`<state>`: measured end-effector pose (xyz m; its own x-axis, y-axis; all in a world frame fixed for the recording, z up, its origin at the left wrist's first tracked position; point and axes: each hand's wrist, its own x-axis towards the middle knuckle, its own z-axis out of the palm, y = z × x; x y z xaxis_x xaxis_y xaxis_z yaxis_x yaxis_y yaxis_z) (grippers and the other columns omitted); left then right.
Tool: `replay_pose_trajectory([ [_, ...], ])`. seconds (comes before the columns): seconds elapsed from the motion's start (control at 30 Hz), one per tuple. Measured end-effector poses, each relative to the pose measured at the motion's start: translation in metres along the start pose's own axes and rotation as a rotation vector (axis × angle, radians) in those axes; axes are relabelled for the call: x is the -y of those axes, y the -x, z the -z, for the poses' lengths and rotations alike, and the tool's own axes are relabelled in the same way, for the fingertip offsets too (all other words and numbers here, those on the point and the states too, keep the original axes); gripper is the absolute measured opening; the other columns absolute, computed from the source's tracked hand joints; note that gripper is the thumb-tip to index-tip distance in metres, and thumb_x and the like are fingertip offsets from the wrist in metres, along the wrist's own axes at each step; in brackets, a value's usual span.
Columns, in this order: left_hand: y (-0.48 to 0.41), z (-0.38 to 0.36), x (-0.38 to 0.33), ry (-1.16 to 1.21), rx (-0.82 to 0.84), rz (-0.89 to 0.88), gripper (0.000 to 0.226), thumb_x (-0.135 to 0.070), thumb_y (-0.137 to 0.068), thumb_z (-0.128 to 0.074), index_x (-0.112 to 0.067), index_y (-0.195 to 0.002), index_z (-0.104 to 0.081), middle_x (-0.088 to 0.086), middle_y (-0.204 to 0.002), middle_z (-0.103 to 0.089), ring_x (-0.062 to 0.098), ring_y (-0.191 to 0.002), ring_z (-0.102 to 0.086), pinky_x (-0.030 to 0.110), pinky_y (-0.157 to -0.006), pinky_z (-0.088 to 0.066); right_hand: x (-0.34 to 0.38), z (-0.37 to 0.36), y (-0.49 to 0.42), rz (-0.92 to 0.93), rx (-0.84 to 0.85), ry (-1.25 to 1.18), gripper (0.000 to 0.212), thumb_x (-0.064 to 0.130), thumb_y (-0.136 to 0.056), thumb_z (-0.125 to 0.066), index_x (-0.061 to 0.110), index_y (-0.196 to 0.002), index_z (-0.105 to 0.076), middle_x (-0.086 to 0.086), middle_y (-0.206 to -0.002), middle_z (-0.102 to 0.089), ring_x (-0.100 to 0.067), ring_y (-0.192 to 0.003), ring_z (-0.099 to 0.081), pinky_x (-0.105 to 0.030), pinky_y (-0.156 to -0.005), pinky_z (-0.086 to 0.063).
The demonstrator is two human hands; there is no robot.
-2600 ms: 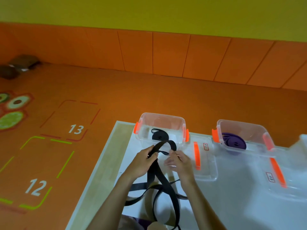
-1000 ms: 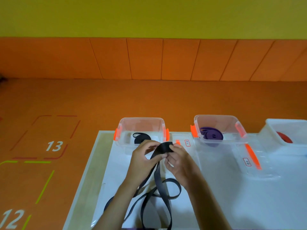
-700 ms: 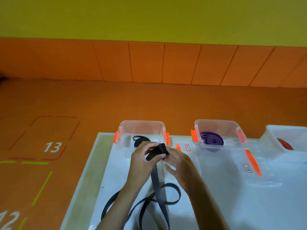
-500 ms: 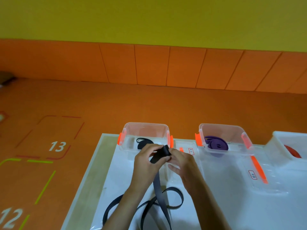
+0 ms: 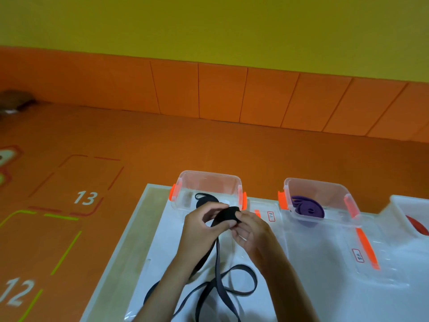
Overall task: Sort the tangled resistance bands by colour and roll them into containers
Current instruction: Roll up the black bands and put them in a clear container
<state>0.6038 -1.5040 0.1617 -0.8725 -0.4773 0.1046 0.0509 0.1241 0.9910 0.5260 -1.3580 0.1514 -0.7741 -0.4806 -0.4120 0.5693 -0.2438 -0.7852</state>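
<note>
My left hand (image 5: 200, 228) and my right hand (image 5: 251, 231) both pinch the rolled end of a black resistance band (image 5: 226, 216), just in front of the left clear container (image 5: 185, 182). The band's loose length (image 5: 219, 284) trails toward me in loops over the white table (image 5: 313, 303). A rolled black band (image 5: 203, 198) lies inside that left container. The middle clear container (image 5: 348, 189) holds a rolled purple band (image 5: 307, 208). At the right edge a white container (image 5: 394, 203) shows a red band (image 5: 416, 225).
Two clear lids with orange clips lie flat on the table, one (image 5: 264, 217) between the containers and one (image 5: 371, 256) in front of the purple container. An orange floor with painted numbers 13 (image 5: 86, 197) and 12 (image 5: 17, 292) lies left of the table.
The open loop at the band's top has been wound into a small tight roll between my fingers. The trailing length on the table has shortened. The view shifted slightly.
</note>
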Motion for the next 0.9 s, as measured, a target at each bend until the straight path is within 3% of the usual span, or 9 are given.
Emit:
replay_pose_trajectory([
  [0.1,-0.004,0.002,-0.006,0.057,-0.022,0.015,0.032,-0.01,-0.076,-0.094,-0.03,-0.096,-0.077,-0.003,-0.097,-0.079,0.017,-0.1,-0.075,0.026,-0.091,-0.059,-0.001,-0.007,0.002,-0.084,0.068,-0.133,0.041,0.023,-0.092,-0.075,0.004,-0.128,-0.068,-0.022,-0.124,-0.075,-0.024,-0.107,-0.077,-0.032,-0.085,-0.059],
  [0.2,-0.004,0.003,-0.01,-0.058,-0.039,-0.047,0.032,-0.017,-0.075,-0.094,-0.032,-0.094,-0.074,-0.01,-0.096,-0.077,0.014,-0.1,-0.073,0.022,-0.089,-0.057,0.002,-0.01,0.004,-0.029,0.054,-0.03,0.026,0.02,-0.102,-0.067,0.008,-0.125,-0.071,-0.02,-0.123,-0.075,-0.027,-0.11,-0.076,-0.037,-0.091,-0.059],
  [0.27,-0.003,0.001,-0.013,-0.156,-0.059,-0.099,0.031,-0.022,-0.076,-0.093,-0.034,-0.095,-0.073,-0.015,-0.096,-0.076,0.011,-0.099,-0.072,0.018,-0.085,-0.056,0.006,-0.013,0.008,0.091,0.008,0.142,0.016,0.014,-0.104,-0.064,0.015,-0.111,-0.079,-0.015,-0.117,-0.077,-0.026,-0.111,-0.076,-0.038,-0.091,-0.06],
  [0.4,0.002,-0.005,-0.012,-0.269,-0.082,-0.193,0.024,-0.023,-0.085,-0.087,-0.034,-0.101,-0.073,-0.02,-0.099,-0.074,0.01,-0.101,-0.071,0.021,-0.085,-0.056,0.011,-0.021,0.014,0.159,-0.089,0.345,0.01,0.018,-0.089,-0.082,0.026,-0.096,-0.084,-0.003,-0.098,-0.083,-0.019,-0.101,-0.078,-0.031,-0.086,-0.063],
  [0.53,0.008,0.001,-0.01,-0.194,-0.08,-0.193,0.034,-0.023,-0.083,-0.092,-0.034,-0.112,-0.077,-0.02,-0.112,-0.074,0.01,-0.113,-0.07,0.014,-0.094,-0.052,0.009,-0.022,0.015,0.099,-0.048,0.159,0.011,0.013,-0.094,-0.076,0.016,-0.1,-0.085,-0.015,-0.107,-0.081,-0.025,-0.106,-0.078,-0.031,-0.086,-0.063],
  [0.63,0.008,0.001,-0.012,-0.257,-0.063,-0.228,0.037,-0.019,-0.083,-0.091,-0.033,-0.116,-0.079,-0.023,-0.112,-0.074,0.006,-0.111,-0.071,0.01,-0.093,-0.049,0.001,-0.023,0.018,0.013,0.005,0.008,0.016,0.017,-0.098,-0.07,0.008,-0.101,-0.083,-0.021,-0.112,-0.079,-0.03,-0.109,-0.077,-0.033,-0.086,-0.064],
  [0.8,0.003,0.004,-0.013,-0.393,-0.014,-0.233,0.044,-0.021,-0.09,-0.085,-0.038,-0.128,-0.07,-0.023,-0.12,-0.073,0.0,-0.116,-0.067,0.017,-0.098,-0.052,0.006,-0.026,0.016,0.177,-0.106,0.406,0.015,0.025,-0.098,-0.073,0.024,-0.09,-0.086,-0.007,-0.091,-0.082,-0.021,-0.097,-0.078,-0.027,-0.082,-0.064],
  [0.9,0.001,0.001,-0.017,-0.359,-0.004,-0.22,0.047,-0.023,-0.092,-0.083,-0.043,-0.13,-0.065,-0.027,-0.12,-0.071,0.0,-0.117,-0.067,0.013,-0.098,-0.051,0.008,-0.026,0.013,0.236,-0.175,0.401,0.01,0.021,-0.092,-0.081,0.024,-0.102,-0.081,-0.001,-0.088,-0.083,-0.016,-0.087,-0.08,-0.027,-0.079,-0.064],
])
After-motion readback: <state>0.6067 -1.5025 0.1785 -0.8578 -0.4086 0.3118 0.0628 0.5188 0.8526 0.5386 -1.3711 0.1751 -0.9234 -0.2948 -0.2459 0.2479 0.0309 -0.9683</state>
